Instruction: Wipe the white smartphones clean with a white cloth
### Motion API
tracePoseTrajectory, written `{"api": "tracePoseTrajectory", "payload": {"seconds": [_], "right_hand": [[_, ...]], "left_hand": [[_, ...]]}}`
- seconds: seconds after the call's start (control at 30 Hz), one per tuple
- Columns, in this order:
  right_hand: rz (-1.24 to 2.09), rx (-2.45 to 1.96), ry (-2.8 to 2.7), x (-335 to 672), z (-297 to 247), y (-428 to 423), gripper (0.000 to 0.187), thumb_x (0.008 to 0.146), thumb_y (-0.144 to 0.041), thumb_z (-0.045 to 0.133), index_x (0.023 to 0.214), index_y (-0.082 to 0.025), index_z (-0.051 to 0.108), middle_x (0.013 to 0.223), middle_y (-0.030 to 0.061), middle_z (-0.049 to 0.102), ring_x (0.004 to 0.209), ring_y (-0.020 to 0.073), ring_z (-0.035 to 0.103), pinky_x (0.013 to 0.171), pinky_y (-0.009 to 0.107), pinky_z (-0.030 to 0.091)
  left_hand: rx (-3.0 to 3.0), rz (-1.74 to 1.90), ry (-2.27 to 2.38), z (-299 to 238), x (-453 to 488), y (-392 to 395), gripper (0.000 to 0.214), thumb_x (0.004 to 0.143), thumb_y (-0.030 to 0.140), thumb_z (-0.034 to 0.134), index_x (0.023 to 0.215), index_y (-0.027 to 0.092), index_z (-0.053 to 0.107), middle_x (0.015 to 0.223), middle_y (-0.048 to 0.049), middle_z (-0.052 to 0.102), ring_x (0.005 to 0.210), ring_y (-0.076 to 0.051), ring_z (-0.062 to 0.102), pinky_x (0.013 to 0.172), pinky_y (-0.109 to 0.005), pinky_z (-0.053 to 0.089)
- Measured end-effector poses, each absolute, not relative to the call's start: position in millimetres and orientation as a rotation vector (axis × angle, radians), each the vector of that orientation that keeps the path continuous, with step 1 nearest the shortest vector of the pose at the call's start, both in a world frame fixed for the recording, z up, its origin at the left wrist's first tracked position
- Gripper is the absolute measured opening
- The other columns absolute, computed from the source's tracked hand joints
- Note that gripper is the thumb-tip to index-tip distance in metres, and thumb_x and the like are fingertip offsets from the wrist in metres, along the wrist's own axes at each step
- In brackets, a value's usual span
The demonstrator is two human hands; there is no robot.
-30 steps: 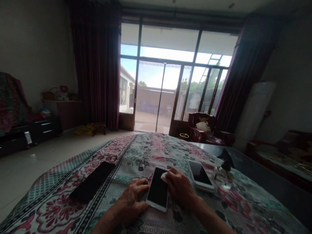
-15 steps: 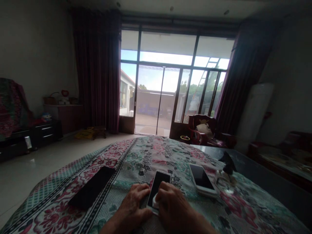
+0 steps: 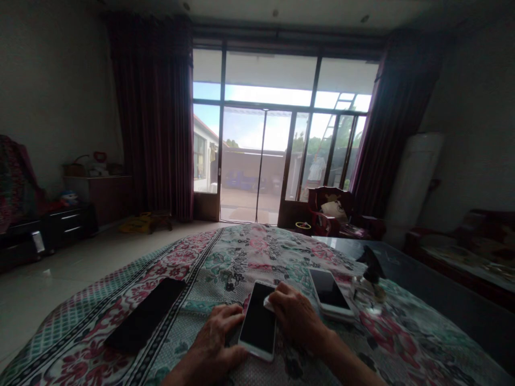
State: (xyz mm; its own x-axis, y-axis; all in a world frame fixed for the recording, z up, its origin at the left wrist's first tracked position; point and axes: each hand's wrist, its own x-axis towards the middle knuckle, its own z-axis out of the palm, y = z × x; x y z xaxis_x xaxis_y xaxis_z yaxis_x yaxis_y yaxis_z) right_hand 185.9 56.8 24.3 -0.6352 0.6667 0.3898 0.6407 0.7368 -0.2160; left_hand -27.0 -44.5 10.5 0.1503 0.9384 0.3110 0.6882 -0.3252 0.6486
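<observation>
A white-framed phone point(image 3: 257, 323) lies face up on the floral cloth point(image 3: 249, 257) in front of me. My left hand point(image 3: 215, 343) rests flat against the phone's left edge, fingers stretched out and steadying it. My right hand point(image 3: 295, 316) is closed on a small white wipe point(image 3: 269, 303) and presses it on the upper right corner of the screen. A second white phone point(image 3: 330, 290) lies just right of that hand. A black phone point(image 3: 147, 315) lies apart at the left.
A small glass bottle with a dark spray top point(image 3: 368, 287) stands to the right of the phones. Beyond it runs a dark glossy table top point(image 3: 406, 273). A red armchair point(image 3: 333, 212) and glass doors point(image 3: 265, 161) stand behind.
My right hand with the wipe slid down the screen toward me, then back up to the phone's upper right corner. The left hand stayed at the phone's left edge.
</observation>
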Motion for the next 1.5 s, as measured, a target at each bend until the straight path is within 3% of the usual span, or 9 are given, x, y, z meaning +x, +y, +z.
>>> {"api": "tracePoseTrajectory", "payload": {"seconds": [0.13,0.3,0.83,1.13,1.5], "right_hand": [[0.057,-1.093,-2.405,187,17,65,0.026,0.097,-0.027,0.038,0.087,-0.023,0.062,0.093,0.0035,0.057,0.084,0.0142,0.057,0.074,0.024,0.040],[0.125,-1.110,-2.324,185,12,65,0.026,0.097,-0.029,0.040,0.088,-0.022,0.063,0.092,0.0038,0.057,0.084,0.0141,0.057,0.076,0.024,0.042],[0.229,-0.729,-2.566,188,2,8,0.018,0.084,-0.018,0.047,0.075,-0.021,0.063,0.090,0.0051,0.059,0.083,0.0158,0.058,0.070,0.024,0.043],[0.182,-1.002,-2.474,187,16,30,0.026,0.093,-0.021,0.040,0.084,-0.022,0.064,0.097,0.0046,0.059,0.087,0.0148,0.057,0.074,0.023,0.042],[-0.015,-1.246,-2.335,176,14,84,0.022,0.094,-0.020,0.042,0.086,-0.021,0.063,0.096,0.0053,0.060,0.091,0.0168,0.057,0.078,0.025,0.041]], "left_hand": [[2.061,1.020,1.580,1,-29,-40,0.049,0.067,0.018,0.069,0.116,0.025,0.066,0.127,-0.0049,0.061,0.122,-0.026,0.049,0.107,-0.040,0.039],[2.062,1.025,1.583,2,-28,-39,0.042,0.070,0.020,0.069,0.111,0.028,0.068,0.124,-0.0018,0.064,0.119,-0.026,0.050,0.105,-0.040,0.041],[2.031,1.014,1.584,3,-27,-39,0.045,0.068,0.019,0.070,0.111,0.030,0.069,0.125,0.0005,0.063,0.119,-0.026,0.049,0.105,-0.036,0.040],[2.068,1.032,1.543,7,-27,-43,0.043,0.069,0.018,0.069,0.111,0.030,0.069,0.121,-0.0009,0.064,0.118,-0.025,0.050,0.104,-0.036,0.040],[2.098,0.973,1.552,11,-26,-41,0.039,0.074,0.025,0.069,0.113,0.030,0.069,0.119,-0.0012,0.065,0.113,-0.024,0.052,0.102,-0.036,0.041]]}}
